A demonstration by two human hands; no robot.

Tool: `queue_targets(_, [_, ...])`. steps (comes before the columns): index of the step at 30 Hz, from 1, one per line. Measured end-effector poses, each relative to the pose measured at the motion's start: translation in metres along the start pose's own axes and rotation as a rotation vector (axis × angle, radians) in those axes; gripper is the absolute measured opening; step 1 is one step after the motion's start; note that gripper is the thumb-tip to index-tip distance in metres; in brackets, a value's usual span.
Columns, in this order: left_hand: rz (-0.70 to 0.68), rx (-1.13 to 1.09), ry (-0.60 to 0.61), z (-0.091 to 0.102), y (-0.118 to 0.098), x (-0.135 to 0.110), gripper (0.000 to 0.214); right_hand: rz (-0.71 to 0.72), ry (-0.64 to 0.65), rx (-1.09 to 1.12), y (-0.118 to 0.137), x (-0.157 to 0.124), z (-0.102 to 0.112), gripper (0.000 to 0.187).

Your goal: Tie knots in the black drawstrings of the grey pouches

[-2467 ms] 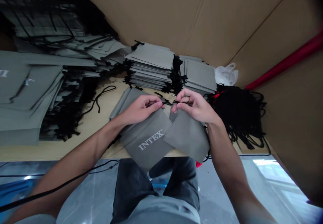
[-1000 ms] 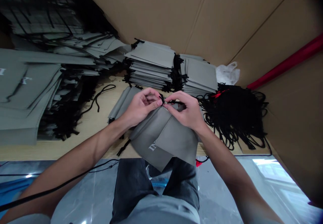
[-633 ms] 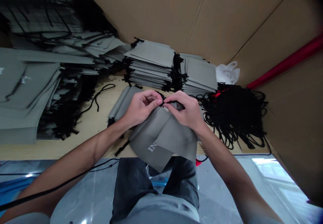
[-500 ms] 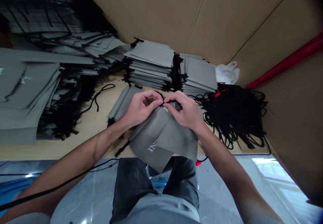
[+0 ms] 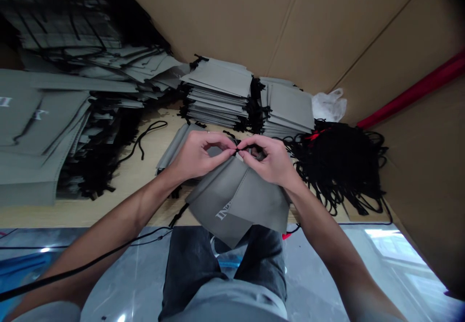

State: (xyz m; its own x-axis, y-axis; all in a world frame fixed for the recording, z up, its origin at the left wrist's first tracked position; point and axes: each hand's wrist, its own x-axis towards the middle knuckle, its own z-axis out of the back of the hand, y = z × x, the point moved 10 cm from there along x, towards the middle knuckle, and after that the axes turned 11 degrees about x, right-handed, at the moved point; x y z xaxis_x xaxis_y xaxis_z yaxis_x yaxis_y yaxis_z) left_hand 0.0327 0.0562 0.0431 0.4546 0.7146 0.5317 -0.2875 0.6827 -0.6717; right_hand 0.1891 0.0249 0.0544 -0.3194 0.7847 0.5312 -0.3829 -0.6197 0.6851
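Fingers [image 5: 228,153] of both hands pinching black cord [image 5: 237,150], wooden table [image 5: 127,176], cardboard wall [image 5: 290,26]

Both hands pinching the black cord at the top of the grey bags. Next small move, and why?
Probably draw the two hands apart to pull the cord snug. The left hand and right hand meet fingertip to fingertip on it, above the two overlapped grey bags at the table edge. Whether a knot has formed is hidden.
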Motion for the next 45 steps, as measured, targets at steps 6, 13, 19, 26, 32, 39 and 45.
queue_targets(6, [-0.071, 0.118, 0.003, 0.002, -0.012, -0.001, 0.012, -0.036, 0.004, 0.014, -0.003, 0.001, 0.001, 0.012])
queue_targets(13, [-0.173, 0.193, 0.028, 0.001, -0.022, -0.003, 0.011, -0.035, 0.043, 0.035, -0.001, 0.001, 0.000, 0.010])
queue_targets(19, [-0.253, 0.289, 0.011, -0.003, -0.029, -0.008, 0.009, 0.021, 0.091, 0.000, 0.007, 0.001, -0.007, 0.015])
queue_targets(26, [-0.190, 0.233, 0.003, -0.002, -0.031, -0.006, 0.008, -0.060, 0.082, 0.116, -0.002, 0.000, -0.009, 0.014])
queue_targets(32, [-0.029, -0.042, 0.042, -0.003, -0.015, -0.003, 0.009, -0.242, 0.112, 0.377, -0.022, 0.001, -0.016, 0.013])
queue_targets(39, [-0.096, -0.030, -0.008, 0.000, -0.016, -0.004, 0.007, -0.297, 0.101, 0.412, -0.026, 0.003, -0.014, 0.015])
queue_targets(45, [-0.464, 0.403, -0.072, -0.002, -0.051, -0.015, 0.008, -0.166, -0.016, 0.123, -0.008, 0.000, -0.002, 0.013])
